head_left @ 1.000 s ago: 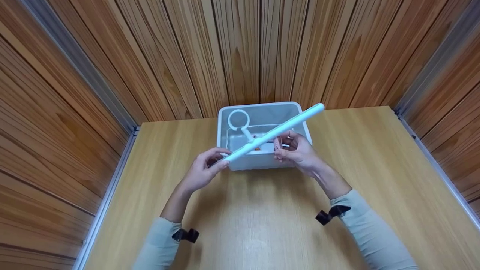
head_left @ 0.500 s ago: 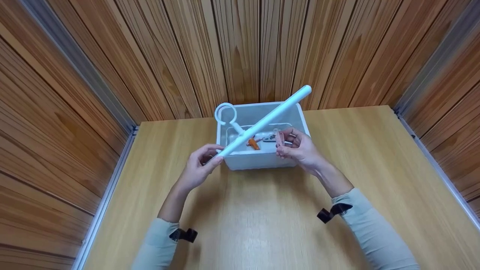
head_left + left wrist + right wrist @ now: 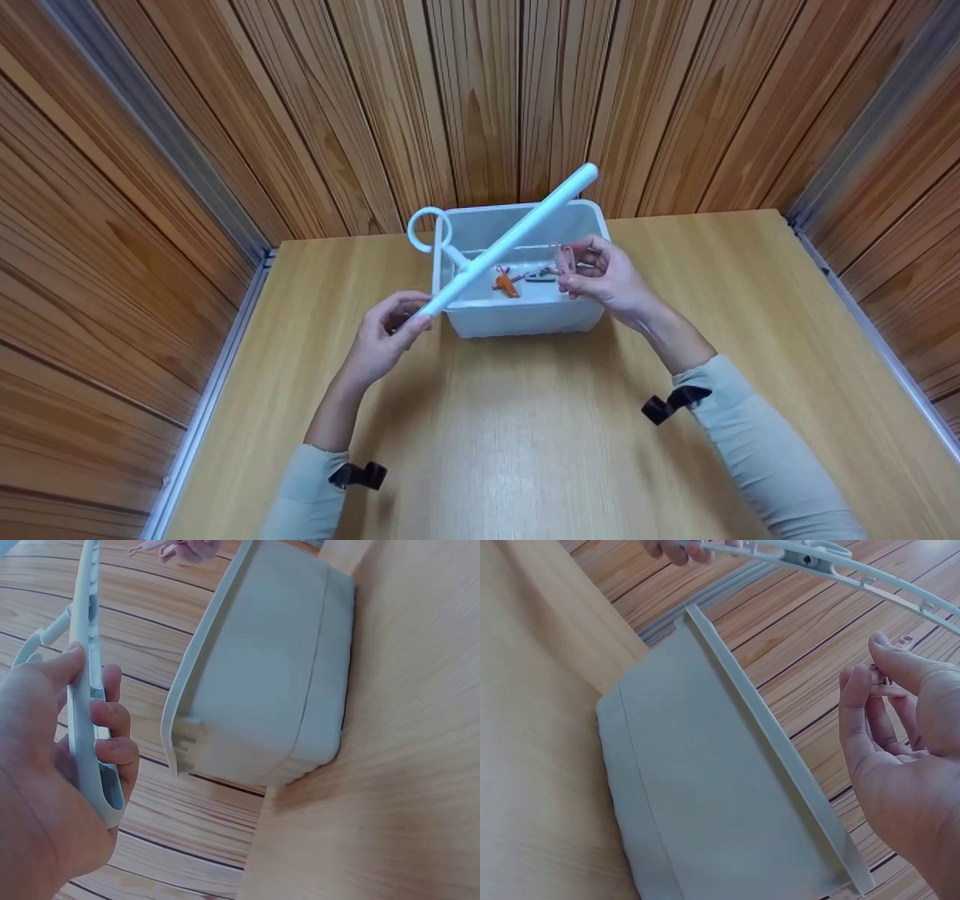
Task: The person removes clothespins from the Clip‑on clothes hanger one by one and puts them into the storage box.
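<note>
A pale blue plastic clothes hanger [image 3: 517, 234] with a ring-shaped hook [image 3: 430, 229] slants over the bin [image 3: 525, 321]. My left hand [image 3: 384, 334] grips its lower left end, thumb on one side and fingers curled round the other. The left wrist view shows the hollow, slotted underside of the hanger [image 3: 86, 765]. My right hand [image 3: 611, 283] pinches a pink clothespin [image 3: 565, 261] above the bin's right side. Fingers mostly hide the clothespin [image 3: 905, 642] in the right wrist view. Between the clothespin and the hanger is a gap.
Inside the bin lie an orange clip [image 3: 506, 283], a grey clip [image 3: 540, 275] and a small pinkish piece. The bin stands at the back of the wooden table [image 3: 487, 435], near the plank wall [image 3: 480, 112].
The hanger has shifted left with my left hand, its ring now sticking out past the bin's left rim. My right hand has moved slightly up and right with the pink clothespin, showing more clips.
</note>
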The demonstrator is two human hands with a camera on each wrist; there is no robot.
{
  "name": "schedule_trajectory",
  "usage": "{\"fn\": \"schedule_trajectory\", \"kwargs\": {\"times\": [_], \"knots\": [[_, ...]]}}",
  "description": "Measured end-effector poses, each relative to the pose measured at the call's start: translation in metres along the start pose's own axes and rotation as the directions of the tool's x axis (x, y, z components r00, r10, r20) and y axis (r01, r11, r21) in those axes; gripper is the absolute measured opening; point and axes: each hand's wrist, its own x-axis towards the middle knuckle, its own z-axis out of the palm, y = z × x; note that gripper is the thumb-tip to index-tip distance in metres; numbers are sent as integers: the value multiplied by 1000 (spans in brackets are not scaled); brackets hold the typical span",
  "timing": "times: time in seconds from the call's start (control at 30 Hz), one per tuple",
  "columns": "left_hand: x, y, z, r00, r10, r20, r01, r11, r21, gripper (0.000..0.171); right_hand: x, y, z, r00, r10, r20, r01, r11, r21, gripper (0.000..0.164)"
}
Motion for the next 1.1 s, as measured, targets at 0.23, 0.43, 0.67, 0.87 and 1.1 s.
{"fn": "schedule_trajectory", "kwargs": {"times": [0.23,0.43,0.67,0.87,1.1], "knots": [[-8,-6,-7,998,-40,-54,39,999,-8,30,12,-2,-5,999,-32,2,32,999,-29,40],[-17,-11,-15,993,-53,-107,51,998,-25,27,22,-7,-9,1000,-18,-15,17,997,-69,42],[-25,-21,-19,989,-68,-131,64,997,-39,27,36,-9,-14,998,9,-54,-15,994,-112,43],[-32,-26,-23,983,-102,-155,97,994,-43,26,44,-6,-15,997,36,-69,-43,995,-90,42],[-39,-28,-26,983,-104,-150,99,994,-44,26,49,-4,-10,992,80,-99,-92,988,-126,47]]}}
